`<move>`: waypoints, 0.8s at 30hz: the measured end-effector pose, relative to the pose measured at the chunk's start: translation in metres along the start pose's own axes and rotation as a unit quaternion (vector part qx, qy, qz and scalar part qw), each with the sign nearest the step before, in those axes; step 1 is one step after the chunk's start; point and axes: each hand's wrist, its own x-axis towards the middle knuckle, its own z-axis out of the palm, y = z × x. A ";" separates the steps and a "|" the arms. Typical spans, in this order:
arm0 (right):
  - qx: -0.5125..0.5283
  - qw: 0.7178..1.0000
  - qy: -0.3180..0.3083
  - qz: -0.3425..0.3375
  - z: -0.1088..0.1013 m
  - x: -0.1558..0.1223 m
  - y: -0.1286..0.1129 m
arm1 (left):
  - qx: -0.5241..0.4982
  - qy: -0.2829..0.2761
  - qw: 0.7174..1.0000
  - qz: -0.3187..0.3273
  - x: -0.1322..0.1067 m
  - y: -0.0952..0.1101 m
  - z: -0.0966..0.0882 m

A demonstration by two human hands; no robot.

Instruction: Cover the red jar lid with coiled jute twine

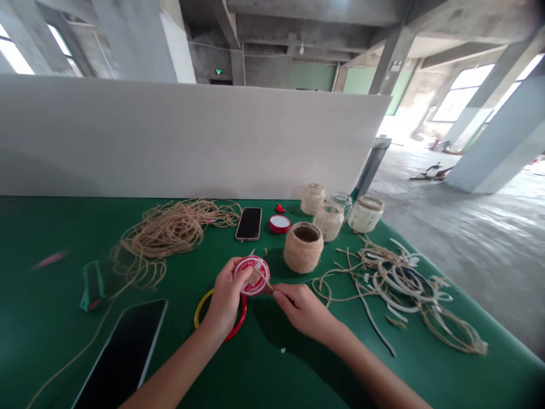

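Observation:
My left hand (227, 292) grips a round red-and-white lid (260, 266) near the table's middle, thumb on its face. At the lid's centre is a small flat coil of twine (254, 276). A strand of that twine runs taut to my right hand (300, 307), which pinches it between thumb and fingers just right of the lid. Under my left wrist lies a yellow and red loop (198, 311), partly hidden, with a grey pointed tip (252, 252) showing beyond the lid. A twine-wrapped jar (303, 253) stands upright beyond my right hand.
Several glass jars (328, 221) stand at the back right. Loose twine (174, 227) is heaped back left; cords and white strips (400, 284) tangle at right. A phone (249, 224), another red lid (280, 224), a dark tablet-like slab (128, 352) and a teal tool (92, 286) lie about.

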 end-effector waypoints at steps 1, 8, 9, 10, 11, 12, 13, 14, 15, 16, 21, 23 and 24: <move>-0.003 1.000 -0.003 0.005 0.000 0.000 0.001 | -0.005 0.002 1.000 0.000 0.000 0.000 0.000; 0.104 0.994 0.033 0.010 0.000 0.002 -0.001 | 0.013 0.004 1.000 0.018 -0.004 0.000 0.003; 0.140 0.989 0.047 0.008 0.000 0.002 -0.001 | 0.023 -0.004 1.000 0.019 -0.005 0.000 0.004; 0.174 0.983 0.057 0.008 0.001 0.003 -0.001 | 0.038 -0.014 0.999 0.020 -0.007 0.000 0.006; 0.200 0.978 0.064 0.010 0.003 0.003 0.000 | 0.054 -0.025 0.998 0.020 -0.008 0.000 0.007; 0.218 0.973 0.069 0.015 0.004 0.003 0.001 | 0.068 -0.038 0.997 0.019 -0.009 0.000 0.009; 0.226 0.971 0.074 0.023 0.005 0.004 0.003 | 0.077 -0.051 0.996 0.017 -0.009 0.000 0.010; 0.229 0.970 0.081 0.032 0.006 0.004 0.004 | 0.080 -0.062 0.995 0.015 -0.010 -0.001 0.011; 0.229 0.969 0.086 0.040 0.007 0.005 0.006 | 0.078 -0.071 0.994 0.014 -0.010 -0.001 0.013; 0.229 0.968 0.090 0.045 0.007 0.005 0.007 | 0.075 -0.079 0.994 0.015 -0.009 -0.001 0.013; 0.212 0.970 0.106 0.043 0.004 0.005 0.009 | 0.096 -0.103 0.990 0.022 -0.006 -0.002 0.012; 0.196 0.974 0.109 0.038 0.001 0.005 0.007 | 0.111 -0.096 0.989 0.024 -0.005 -0.002 0.011; 0.189 0.976 0.105 0.032 0.000 0.005 0.006 | 0.116 -0.092 0.989 0.022 -0.005 -0.001 0.010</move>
